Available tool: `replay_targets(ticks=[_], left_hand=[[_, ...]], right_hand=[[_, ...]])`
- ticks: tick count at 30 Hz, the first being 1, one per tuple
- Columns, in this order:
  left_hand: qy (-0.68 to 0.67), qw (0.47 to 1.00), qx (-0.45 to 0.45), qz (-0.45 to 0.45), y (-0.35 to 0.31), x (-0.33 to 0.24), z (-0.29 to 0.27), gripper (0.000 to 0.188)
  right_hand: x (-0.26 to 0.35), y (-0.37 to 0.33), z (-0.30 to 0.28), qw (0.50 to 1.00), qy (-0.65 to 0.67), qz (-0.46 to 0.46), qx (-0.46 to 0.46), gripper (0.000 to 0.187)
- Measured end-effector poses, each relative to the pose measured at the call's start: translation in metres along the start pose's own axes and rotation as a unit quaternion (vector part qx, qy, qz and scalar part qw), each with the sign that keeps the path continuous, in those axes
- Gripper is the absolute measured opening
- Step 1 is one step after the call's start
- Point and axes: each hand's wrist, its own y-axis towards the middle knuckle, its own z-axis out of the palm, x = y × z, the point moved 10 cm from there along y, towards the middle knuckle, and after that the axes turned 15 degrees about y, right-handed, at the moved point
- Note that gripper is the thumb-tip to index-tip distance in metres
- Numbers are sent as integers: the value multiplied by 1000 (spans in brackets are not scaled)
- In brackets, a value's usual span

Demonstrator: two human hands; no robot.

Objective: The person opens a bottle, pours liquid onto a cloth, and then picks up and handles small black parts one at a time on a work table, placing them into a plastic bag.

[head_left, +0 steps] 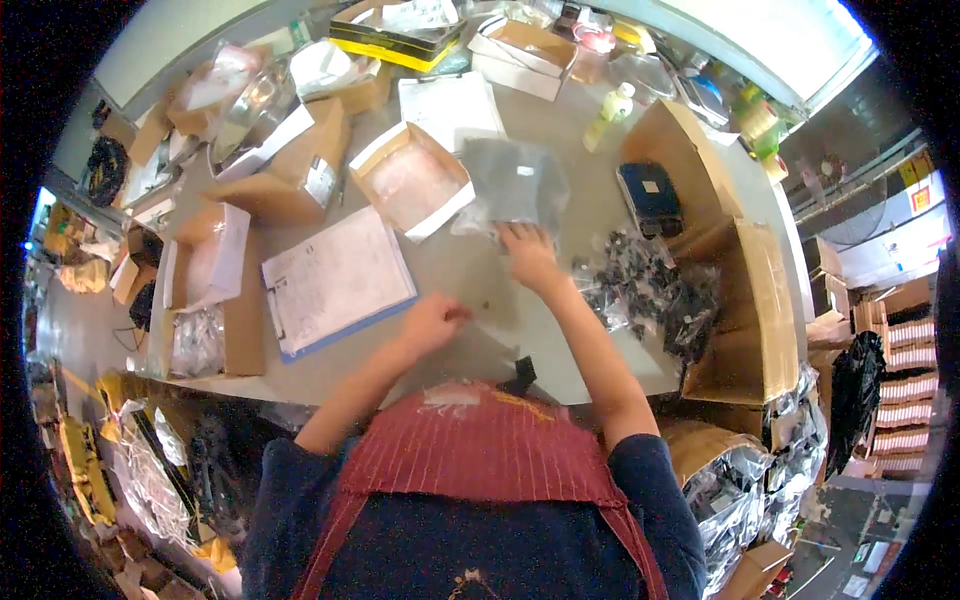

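My right hand (533, 262) reaches forward, its fingers stretched out and resting on the near edge of a flat, clear greyish plastic bag (515, 185) with a small white label. My left hand (436, 322) is over the table near its front edge, fingers curled in. Whatever it may hold is hidden. A tiny dark piece (486, 304) lies on the table just right of it. To the right of my right forearm spreads a pile of small black parts (655, 290), some in clear bags.
Cardboard walls (750, 310) stand behind the pile, beside a dark blue device (650, 198). A clipboard with papers (340, 280) lies left, near an open white box (412, 180). A bottle (610, 115) stands far right. More boxes (205, 255) line the left side.
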Motion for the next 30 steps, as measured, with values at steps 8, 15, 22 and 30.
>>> replay_targets(ticks=[8,15,22,30], left_hand=[[-58,988,-98,-101,-13,39,3,14],[-121,978,-143,-88,-30,31,-10,15],[-65,988,-135,-22,-19,32,2,19],[15,987,-156,-44,-22,16,-16,22]], right_hand=[[5,-20,8,998,-35,40,16,47],[11,-44,3,999,28,6,-16,56],[24,-65,-18,994,92,-54,-32,54],[-43,-90,-33,956,217,127,-153,49]])
